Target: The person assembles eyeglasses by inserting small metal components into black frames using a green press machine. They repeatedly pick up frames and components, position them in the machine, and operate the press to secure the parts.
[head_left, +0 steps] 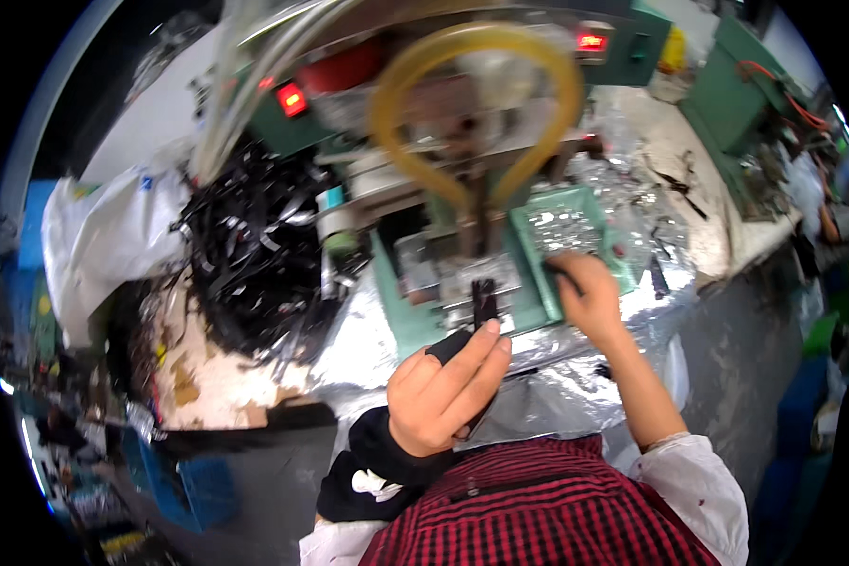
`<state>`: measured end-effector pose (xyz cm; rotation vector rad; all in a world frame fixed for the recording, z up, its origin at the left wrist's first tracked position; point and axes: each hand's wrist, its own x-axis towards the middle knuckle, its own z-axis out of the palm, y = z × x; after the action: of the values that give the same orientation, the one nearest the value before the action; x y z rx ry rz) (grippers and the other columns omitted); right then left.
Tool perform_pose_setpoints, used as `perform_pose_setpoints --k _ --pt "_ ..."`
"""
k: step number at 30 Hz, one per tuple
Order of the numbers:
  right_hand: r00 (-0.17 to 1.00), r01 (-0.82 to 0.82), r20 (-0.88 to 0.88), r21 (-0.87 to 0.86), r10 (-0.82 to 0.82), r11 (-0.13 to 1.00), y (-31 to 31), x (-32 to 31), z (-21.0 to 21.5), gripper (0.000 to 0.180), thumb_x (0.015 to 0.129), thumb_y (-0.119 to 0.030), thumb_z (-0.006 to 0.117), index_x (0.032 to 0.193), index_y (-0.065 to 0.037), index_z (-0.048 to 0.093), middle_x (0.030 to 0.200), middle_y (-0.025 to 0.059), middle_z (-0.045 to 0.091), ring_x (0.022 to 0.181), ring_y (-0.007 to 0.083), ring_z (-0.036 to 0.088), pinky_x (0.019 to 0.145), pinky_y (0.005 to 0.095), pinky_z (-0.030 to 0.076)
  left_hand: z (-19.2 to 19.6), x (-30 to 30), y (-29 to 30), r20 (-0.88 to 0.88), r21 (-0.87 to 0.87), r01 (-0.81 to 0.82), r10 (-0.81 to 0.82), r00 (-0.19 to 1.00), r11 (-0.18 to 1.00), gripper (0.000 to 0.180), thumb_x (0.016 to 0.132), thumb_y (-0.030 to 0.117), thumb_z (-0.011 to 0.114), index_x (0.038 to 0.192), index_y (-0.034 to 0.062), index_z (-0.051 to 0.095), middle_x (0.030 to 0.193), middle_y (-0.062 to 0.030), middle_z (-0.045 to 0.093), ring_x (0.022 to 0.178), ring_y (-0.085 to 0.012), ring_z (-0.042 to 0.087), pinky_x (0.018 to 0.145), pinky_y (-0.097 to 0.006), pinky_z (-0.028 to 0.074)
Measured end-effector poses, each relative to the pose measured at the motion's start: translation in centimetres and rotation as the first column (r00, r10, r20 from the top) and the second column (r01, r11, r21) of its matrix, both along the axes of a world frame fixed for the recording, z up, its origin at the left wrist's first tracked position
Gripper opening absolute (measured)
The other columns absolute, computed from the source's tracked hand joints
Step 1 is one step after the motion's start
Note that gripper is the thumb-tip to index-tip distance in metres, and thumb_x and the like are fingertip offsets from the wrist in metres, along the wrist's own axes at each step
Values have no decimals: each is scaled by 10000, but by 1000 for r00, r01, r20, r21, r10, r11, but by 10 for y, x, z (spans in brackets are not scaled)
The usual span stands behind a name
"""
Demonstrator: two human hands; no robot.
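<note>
My left hand (448, 391), its wrist in a black sleeve, is closed on a narrow black strip (484, 300). The strip's far end lies at the small metal work plate of the green bench machine (410, 325), below its upright metal head (479, 222). A black covering shows on one of that hand's fingers. To the right, my right hand (590, 297) reaches over the near edge of a green tray (557, 203) of small shiny pieces. Its fingers are curled; a small dark shape shows at them, too blurred to name.
A large heap of black strips (250, 250) lies left of the machine, beside a white sack (108, 241). A yellow hose (476, 38) loops above the machine. Control boxes with red displays (292, 99) stand behind. Shiny foil (575, 391) covers the bench's front edge.
</note>
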<state>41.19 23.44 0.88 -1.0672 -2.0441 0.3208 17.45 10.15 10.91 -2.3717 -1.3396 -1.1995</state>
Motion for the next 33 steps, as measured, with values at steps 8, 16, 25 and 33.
perform_pose_setpoints --k 8,16,25,33 --pt "981 113 -150 -84 -125 990 -18 11 -4 165 849 26 620 970 -23 722 964 137 729 943 330 693 857 409 532 -15 12 19 -24 109 -13 16 1000 994 360 697 -48 751 1042 55 757 1096 -126 750 558 -159 577 502 -279 447" --pt "963 118 -224 -146 -149 982 -14 15 -9 183 892 26 597 1025 -2 719 1022 131 730 964 273 687 879 361 513 -48 16 -26 -240 -85 92 -110 964 992 348 801 74 656 1128 145 750 1290 -146 683 567 -146 525 514 -252 426" --pt "943 90 -292 -228 -157 969 -15 13 -4 164 919 21 580 1033 12 698 1013 117 715 974 240 678 890 324 497 -94 -131 66 -89 -54 -790 785 613 611 175 863 175 719 984 76 642 928 -130 591 698 -367 647 575 -462 504" --pt "906 258 -302 -159 -296 953 -33 36 0 156 897 14 619 1007 -25 723 994 106 732 926 246 684 838 343 512 -119 -145 90 -143 -238 -812 808 572 533 168 840 198 730 953 75 724 909 -116 682 841 -306 678 686 -392 542"
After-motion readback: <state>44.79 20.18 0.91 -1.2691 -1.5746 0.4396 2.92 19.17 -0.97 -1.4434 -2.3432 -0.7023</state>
